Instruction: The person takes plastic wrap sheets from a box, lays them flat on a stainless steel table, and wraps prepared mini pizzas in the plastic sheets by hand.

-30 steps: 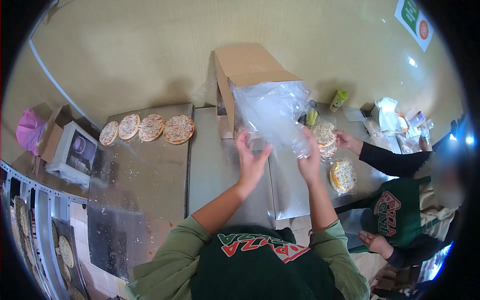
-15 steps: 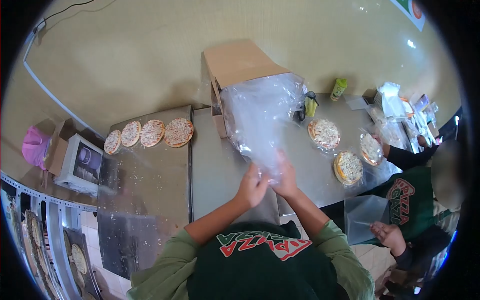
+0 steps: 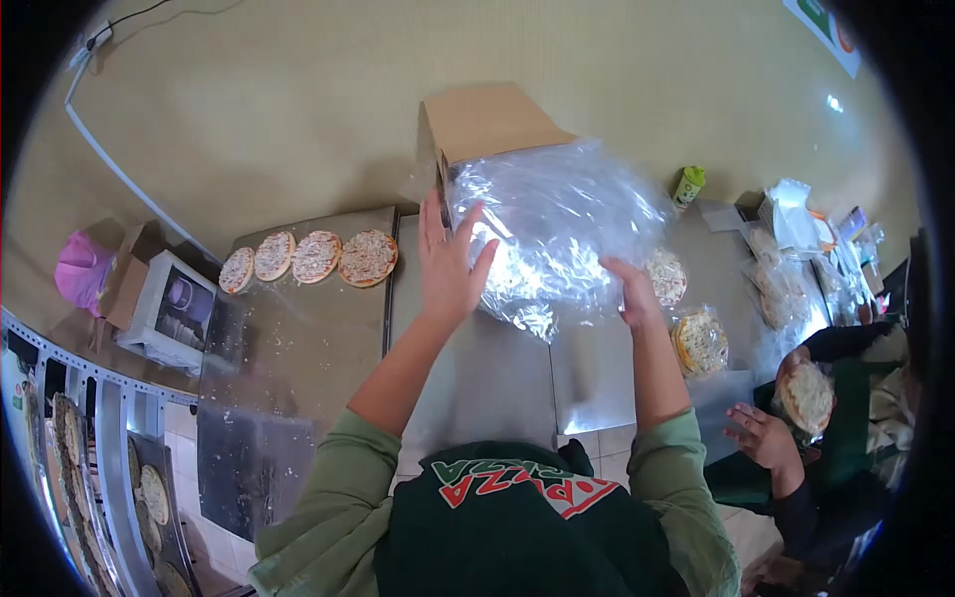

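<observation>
At the far left, a pink cloth-like item (image 3: 84,271) is resting beside a white box with a pictured front (image 3: 177,310), while round pizza bases (image 3: 153,495) are sitting on the metal rack (image 3: 99,383) nearer in. On the left steel table (image 3: 288,368), four round, cheese-topped pizzas (image 3: 368,259) are lying in a row along the far side, uncovered and unbagged.

In the middle, the left hand (image 3: 451,284) is spreading open, its fingers reaching over the left side of a large, crinkled bundle of clear plastic (image 3: 562,224), which is spilling from an open brown cardboard box (image 3: 497,121). The right hand (image 3: 637,291) is meeting the bundle's right edge; whether it is pinching the film, I cannot tell.

To the right, a cheese-topped pizza (image 3: 667,276) is lying beyond a stack already showing clear wrap (image 3: 701,343). At the far right, a co-worker's hand (image 3: 764,438) is hovering open near another pizza (image 3: 807,396) that the co-worker is holding up.
</observation>
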Motion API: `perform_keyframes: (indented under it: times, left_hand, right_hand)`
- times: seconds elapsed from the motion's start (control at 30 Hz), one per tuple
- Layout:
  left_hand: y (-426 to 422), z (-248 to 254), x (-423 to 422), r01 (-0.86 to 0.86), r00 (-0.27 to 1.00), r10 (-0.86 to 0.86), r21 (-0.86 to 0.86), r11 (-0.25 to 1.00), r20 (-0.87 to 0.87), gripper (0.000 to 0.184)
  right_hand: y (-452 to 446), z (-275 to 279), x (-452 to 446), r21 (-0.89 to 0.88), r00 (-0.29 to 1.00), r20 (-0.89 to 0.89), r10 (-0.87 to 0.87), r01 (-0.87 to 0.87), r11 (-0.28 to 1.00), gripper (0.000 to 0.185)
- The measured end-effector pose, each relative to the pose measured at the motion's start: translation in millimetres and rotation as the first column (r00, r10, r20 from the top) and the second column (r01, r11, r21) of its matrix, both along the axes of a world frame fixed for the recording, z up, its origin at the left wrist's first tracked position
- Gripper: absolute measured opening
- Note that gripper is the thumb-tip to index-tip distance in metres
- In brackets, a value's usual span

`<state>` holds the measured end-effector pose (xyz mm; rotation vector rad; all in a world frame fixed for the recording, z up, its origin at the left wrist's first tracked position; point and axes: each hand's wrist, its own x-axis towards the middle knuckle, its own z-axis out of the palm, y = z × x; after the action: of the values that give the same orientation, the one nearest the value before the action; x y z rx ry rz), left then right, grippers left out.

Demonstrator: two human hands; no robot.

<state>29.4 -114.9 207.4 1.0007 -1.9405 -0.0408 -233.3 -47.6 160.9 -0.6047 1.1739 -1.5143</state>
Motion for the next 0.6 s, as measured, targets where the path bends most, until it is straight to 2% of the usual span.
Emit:
perform_keyframes:
  times: [0.1, 0.13, 0.2, 0.27, 0.3, 0.4, 0.5, 0.6]
  left_hand:
    - [-29, -4, 6, -0.186, 0.982, 0.187, -0.07, 0.98, 0.008, 0.053]
    - [-33, -2, 11, -0.266, 0.963, 0.27, -0.095, 0.959, 0.029, 0.053]
    - [-30, 4, 11, -0.367, 0.927, 0.375, -0.186, 0.912, 0.012, 0.053]
    - [-15, -13, 4, 0.037, 0.999, -0.025, -0.271, 0.962, 0.045, 0.053]
    - [-10, -17, 0, 0.238, 0.971, -0.226, -0.301, 0.924, 0.075, 0.053]
    - [-17, -16, -16, 0.146, 0.987, -0.129, -0.203, 0.968, 0.092, 0.059]
    - [-37, 2, -14, -0.013, 0.964, 0.078, -0.247, 0.969, 0.253, 0.071]
    - [-64, 4, -25, 0.001, 0.905, 0.063, -0.148, 0.989, 0.421, 0.09]
  right_hand:
    - [-34, 11, 8, -0.063, 0.999, 0.047, -0.02, 0.023, 0.998, 0.038]
    - [-44, 9, 10, -0.086, 0.997, 0.075, 0.028, -0.021, 0.996, 0.039]
    - [-53, 11, 19, -0.132, 0.998, 0.051, 0.034, -0.027, 0.991, 0.04]
    - [-66, 9, 31, -0.18, 1.0, -0.001, 0.018, -0.018, 0.983, 0.041]
    - [-68, 12, 38, -0.179, 0.998, 0.012, 0.054, -0.051, 0.982, 0.041]
    - [-75, 25, 58, -0.131, 0.989, -0.009, 0.146, -0.146, 0.981, 0.038]
    - [-107, 14, 49, -0.172, 0.993, -0.114, 0.016, -0.036, 0.984, 0.038]
    - [-131, 6, 26, -0.095, 0.979, -0.179, -0.094, 0.077, 0.992, 0.047]
